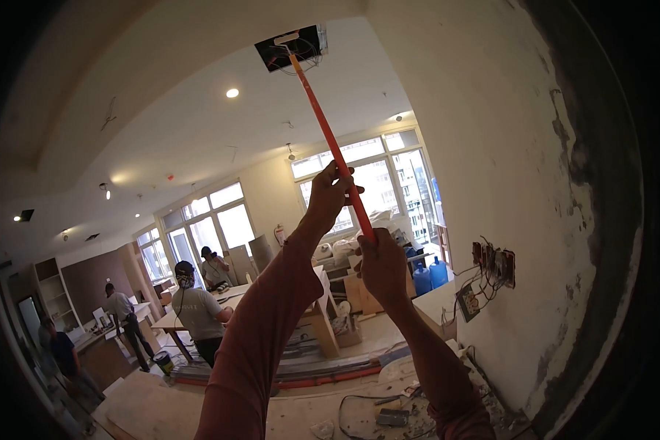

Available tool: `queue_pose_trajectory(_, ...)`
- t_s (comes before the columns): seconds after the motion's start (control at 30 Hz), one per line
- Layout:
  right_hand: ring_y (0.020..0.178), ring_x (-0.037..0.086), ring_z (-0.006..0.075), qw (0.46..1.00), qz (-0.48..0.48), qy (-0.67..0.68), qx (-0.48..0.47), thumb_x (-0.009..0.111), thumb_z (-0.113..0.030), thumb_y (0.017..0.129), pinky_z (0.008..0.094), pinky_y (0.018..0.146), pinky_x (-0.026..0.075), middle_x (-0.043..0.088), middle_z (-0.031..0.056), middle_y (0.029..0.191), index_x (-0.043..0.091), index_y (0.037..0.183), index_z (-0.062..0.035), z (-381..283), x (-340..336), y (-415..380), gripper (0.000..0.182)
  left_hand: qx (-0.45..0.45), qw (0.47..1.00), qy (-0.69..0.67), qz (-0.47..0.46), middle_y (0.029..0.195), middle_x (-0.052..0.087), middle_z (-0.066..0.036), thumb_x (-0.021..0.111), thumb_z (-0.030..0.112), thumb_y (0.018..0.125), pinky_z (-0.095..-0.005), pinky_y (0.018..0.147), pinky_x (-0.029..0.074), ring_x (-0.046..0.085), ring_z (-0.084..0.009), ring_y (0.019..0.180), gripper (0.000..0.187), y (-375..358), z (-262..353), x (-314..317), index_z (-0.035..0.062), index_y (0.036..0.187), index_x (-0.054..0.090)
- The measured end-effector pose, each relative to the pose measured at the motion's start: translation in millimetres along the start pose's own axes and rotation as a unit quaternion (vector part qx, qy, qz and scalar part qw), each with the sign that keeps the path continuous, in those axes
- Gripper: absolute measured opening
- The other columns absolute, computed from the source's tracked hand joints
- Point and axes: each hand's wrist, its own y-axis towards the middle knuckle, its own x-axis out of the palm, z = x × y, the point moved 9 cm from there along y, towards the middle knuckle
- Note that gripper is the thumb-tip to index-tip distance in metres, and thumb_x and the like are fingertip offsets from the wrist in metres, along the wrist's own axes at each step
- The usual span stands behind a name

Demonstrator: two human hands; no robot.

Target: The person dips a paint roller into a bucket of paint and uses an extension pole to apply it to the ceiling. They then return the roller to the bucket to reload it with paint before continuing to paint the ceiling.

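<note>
A long red paint roller pole (318, 114) slants upward in front of me, with a yellow section near its top. At its far end a small pale roller (287, 38) overlaps the dark square opening (271, 56) in the ceiling, where loose wires hang. My left hand (331, 192) grips the pole about the middle, its fingers curled round it. Lower down, my right hand (382, 268) is closed round the pole's bottom end. Both forearms reach up and forward.
Exposed wires (497, 265) stick out of boxes in the right wall. Below lies a board surface (301, 418) with a cable and tools. Several people stand farther off, one in a grey shirt (198, 312) near a table. Blue water jugs (438, 273) stand by the windows.
</note>
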Motion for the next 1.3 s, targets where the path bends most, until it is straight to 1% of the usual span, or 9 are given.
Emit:
queue_pose_trajectory(0.3,0.067,0.067,0.0376,0.999,0.012,0.011,-0.038,0.058,-0.022,0.095,0.0473,0.065,0.05,0.066,0.0177,0.07,0.06,0.095,0.0004,-22.9,11.8,-2.6,0.023,0.011,1.0,0.006,-0.009,0.119,0.055,-0.011,0.056,0.009,0.093,-0.0379,0.078,0.057,0.066,-0.0228,0.093,0.048,-1.1,18.5,-15.6,-0.0033,0.137,0.043)
queue_pose_trajectory(0.5,0.066,0.067,0.0365,0.999,0.01,0.028,-0.016,0.059,-0.02,0.094,0.0452,0.061,0.05,0.065,0.0171,0.069,0.06,0.094,-0.0001,-33.6,14.6,-7.6,0.02,0.012,1.0,-0.005,0.0,0.119,0.056,-0.011,0.056,0.008,0.093,-0.0377,0.077,0.057,0.066,-0.0223,0.092,0.048,-7.1,27.9,-19.0,0.001,0.138,0.044)
queue_pose_trajectory(0.7,0.061,0.065,0.0374,0.998,0.039,-0.003,-0.051,0.059,-0.02,0.095,0.0445,0.057,0.049,0.063,0.0175,0.066,0.059,0.095,-0.0008,-51.2,-5.6,-46.2,0.019,0.017,1.0,0.012,-0.002,0.124,0.055,-0.014,0.053,0.004,0.094,-0.0373,0.077,0.059,0.067,-0.0229,0.089,0.055,-43.0,45.0,-8.4,0.0022,0.146,0.036)
queue_pose_trajectory(0.8,0.049,0.063,0.0149,0.997,0.017,-0.016,-0.067,0.054,-0.014,0.097,0.0287,0.047,0.05,0.065,0.0082,0.07,0.057,0.101,0.0013,-53.8,-13.5,-70.3,0.016,0.019,1.0,0.015,-0.004,0.126,0.054,-0.016,0.051,0.001,0.094,-0.0362,0.077,0.06,0.068,-0.0236,0.09,0.059,-72.0,63.0,3.4,0.0033,0.149,0.031)
queue_pose_trajectory(0.9,0.051,0.063,0.0136,0.999,0.011,0.023,-0.048,0.053,-0.011,0.097,0.0277,0.048,0.05,0.066,0.0088,0.073,0.056,0.105,0.0019,-68.9,-24.7,-96.1,0.015,0.025,0.999,0.018,-0.009,0.125,0.054,-0.016,0.052,0.001,0.092,-0.0352,0.077,0.06,0.068,-0.0236,0.09,0.061,-99.6,84.3,12.9,0.0034,0.15,0.03)
queue_pose_trajectory(1.0,0.052,0.064,0.0124,0.997,0.002,0.081,0.012,0.053,-0.01,0.097,0.027,0.049,0.051,0.066,0.0085,0.075,0.056,0.108,0.0027,-91.6,-34.8,-119.7,0.017,0.045,0.999,0.012,-0.012,0.124,0.054,-0.015,0.052,0.0,0.09,-0.0348,0.077,0.06,0.069,-0.0231,0.091,0.063,-124.0,103.2,18.6,0.0025,0.149,0.03)
queue_pose_trajectory(1.1,0.053,0.064,0.012,0.997,0.0,0.077,-0.01,0.052,-0.011,0.098,0.0266,0.05,0.052,0.066,0.0083,0.076,0.056,0.11,0.0027,-101.4,-42.6,-137.5,0.018,0.058,0.998,0.018,-0.012,0.125,0.054,-0.015,0.052,0.0,0.09,-0.0345,0.077,0.06,0.069,-0.0228,0.092,0.065,-146.4,125.1,26.4,0.0027,0.15,0.028)
queue_pose_trajectory(1.27,0.055,0.064,0.0123,0.996,-0.003,0.093,0.013,0.053,-0.012,0.098,0.0264,0.051,0.054,0.066,0.0083,0.077,0.055,0.113,0.0032,-114.7,-55.6,-163.3,0.022,0.084,0.996,0.012,-0.03,0.127,0.054,-0.016,0.052,0.002,0.094,-0.0346,0.081,0.06,0.069,-0.022,0.093,0.069,-170.6,137.2,34.9,0.0051,0.154,0.019)
queue_pose_trajectory(1.3,0.055,0.065,0.0123,0.995,-0.001,0.097,0.01,0.053,-0.013,0.099,0.0263,0.051,0.054,0.066,0.0084,0.077,0.055,0.114,0.0034,-117.2,-57.9,-167.0,0.023,0.083,0.996,0.021,-0.033,0.128,0.054,-0.017,0.052,0.002,0.094,-0.0341,0.082,0.06,0.069,-0.0218,0.093,0.069,-173.7,139.1,36.2,0.0029,0.154,0.017)
